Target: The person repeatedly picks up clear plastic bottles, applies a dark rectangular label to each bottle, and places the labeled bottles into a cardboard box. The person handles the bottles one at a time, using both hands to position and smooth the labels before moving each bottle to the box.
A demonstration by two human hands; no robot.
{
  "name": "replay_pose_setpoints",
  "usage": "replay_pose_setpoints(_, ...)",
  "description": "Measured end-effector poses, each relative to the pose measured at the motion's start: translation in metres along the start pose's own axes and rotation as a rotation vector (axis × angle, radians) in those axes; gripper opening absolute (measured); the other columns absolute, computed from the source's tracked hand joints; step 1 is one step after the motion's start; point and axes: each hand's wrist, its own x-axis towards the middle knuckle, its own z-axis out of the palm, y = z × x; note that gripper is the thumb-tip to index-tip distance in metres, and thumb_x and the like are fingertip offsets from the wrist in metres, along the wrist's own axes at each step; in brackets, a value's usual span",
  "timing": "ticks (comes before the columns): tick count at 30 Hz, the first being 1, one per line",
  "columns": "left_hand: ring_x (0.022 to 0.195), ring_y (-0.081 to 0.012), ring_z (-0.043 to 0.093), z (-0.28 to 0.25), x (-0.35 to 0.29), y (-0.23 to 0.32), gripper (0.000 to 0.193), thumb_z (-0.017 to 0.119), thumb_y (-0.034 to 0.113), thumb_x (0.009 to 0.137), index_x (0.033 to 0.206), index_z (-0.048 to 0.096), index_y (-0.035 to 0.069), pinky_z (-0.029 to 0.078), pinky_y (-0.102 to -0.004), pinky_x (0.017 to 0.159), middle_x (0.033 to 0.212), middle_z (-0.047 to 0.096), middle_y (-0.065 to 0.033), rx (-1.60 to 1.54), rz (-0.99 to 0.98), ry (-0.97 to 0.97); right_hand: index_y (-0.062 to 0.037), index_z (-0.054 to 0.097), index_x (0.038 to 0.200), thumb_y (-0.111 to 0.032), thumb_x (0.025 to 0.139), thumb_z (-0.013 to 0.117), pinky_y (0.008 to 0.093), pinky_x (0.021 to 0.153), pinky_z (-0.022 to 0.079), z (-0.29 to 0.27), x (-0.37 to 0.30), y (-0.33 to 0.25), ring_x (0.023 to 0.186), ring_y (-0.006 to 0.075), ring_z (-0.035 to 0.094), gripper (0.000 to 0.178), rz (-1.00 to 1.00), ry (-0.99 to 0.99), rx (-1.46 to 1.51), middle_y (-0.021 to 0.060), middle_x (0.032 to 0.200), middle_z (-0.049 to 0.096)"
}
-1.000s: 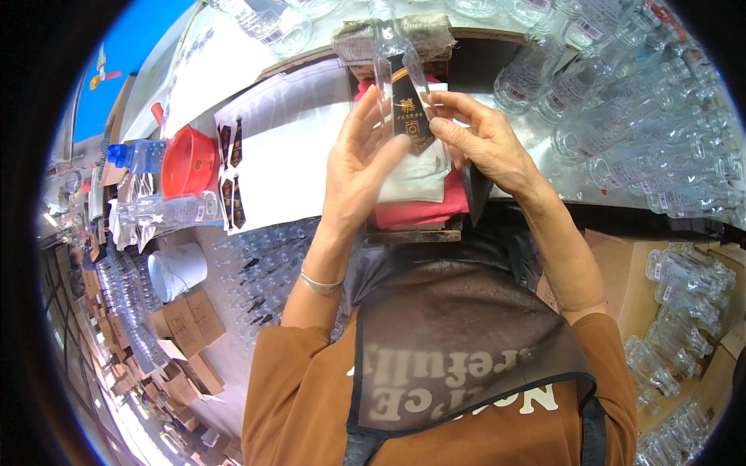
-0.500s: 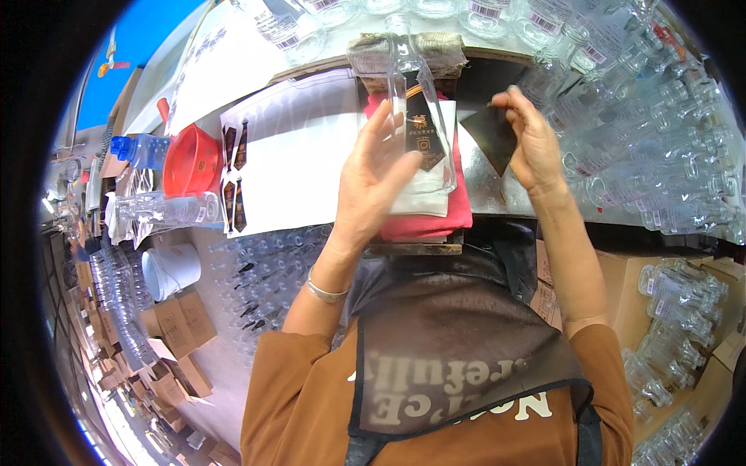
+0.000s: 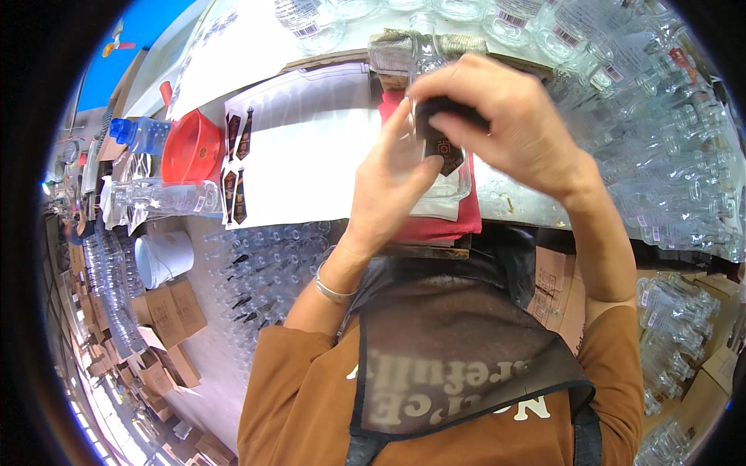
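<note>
A clear glass bottle (image 3: 464,186) lies on its back on a white cloth over a red cloth (image 3: 470,208), its neck on a cloth-wrapped rest (image 3: 390,51). On its upper face sits a dark tie-shaped label (image 3: 448,163) with gold markings. My left hand (image 3: 392,175) grips the bottle's left side, thumb across the glass near the label. Over the upper part of the label, my right hand (image 3: 497,116) is curled and smeared by motion. Something dark shows between its thumb and fingers; its kind is not clear.
Left of the bottle lies a white sheet (image 3: 307,155) with several dark tie-shaped labels (image 3: 239,198). Beyond it are a red plastic scoop (image 3: 190,147), a blue-capped bottle (image 3: 144,136) and another glass bottle (image 3: 167,197). Many clear bottles (image 3: 660,155) crowd the right. A white bucket (image 3: 165,258) stands below left.
My right hand has swung left from beside the bottle to over its label. My left hand has closed in on the bottle's side. The view has shifted slightly.
</note>
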Motion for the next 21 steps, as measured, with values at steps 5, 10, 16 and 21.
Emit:
replay_pose_setpoints(5,0.126,-0.0229,0.058,0.001,0.0,-0.003,0.079,0.074,0.005,0.088,0.155,0.032,0.0,0.048,-0.034,0.103,0.142,0.055,-0.0206,0.004,0.016,0.033,-0.0041,0.069,0.11,-0.002,0.084,0.072,0.035,0.077,0.054,-0.001,0.004,-0.006,0.084,0.0266,0.068,0.026,0.192,0.253,-0.205,0.0126,0.096,0.07)
replay_pose_setpoints(10,0.125,-0.0246,0.059,0.002,-0.002,-0.002,0.078,0.074,0.007,0.088,0.155,0.033,0.0,0.048,-0.0352,0.104,0.141,0.055,-0.0225,0.024,0.025,0.032,-0.0048,0.069,0.107,0.0,0.081,0.073,0.0379,0.078,0.055,-0.001,0.015,-0.005,0.086,0.0297,0.066,0.027,-0.027,0.035,-0.254,0.0107,0.092,0.07)
replay_pose_setpoints(16,0.125,-0.0247,0.059,0.003,-0.002,0.001,0.076,0.072,0.006,0.089,0.154,0.034,-0.002,0.048,-0.0357,0.104,0.141,0.055,-0.0224,0.066,0.024,0.043,-0.0023,0.069,0.112,-0.006,0.085,0.073,0.0373,0.081,0.055,-0.002,0.005,0.017,0.09,0.0307,0.068,0.027,-0.079,0.013,-0.189,0.0131,0.101,0.071)
replay_pose_setpoints(21,0.127,-0.0243,0.057,0.003,-0.001,-0.002,0.075,0.072,0.007,0.089,0.154,0.035,-0.002,0.046,-0.0358,0.106,0.143,0.054,-0.0218,0.053,0.029,0.042,-0.0047,0.068,0.116,-0.01,0.091,0.071,0.0333,0.081,0.055,0.002,-0.008,0.029,0.09,0.0278,0.071,0.026,-0.02,0.301,-0.129,0.0141,0.102,0.072)
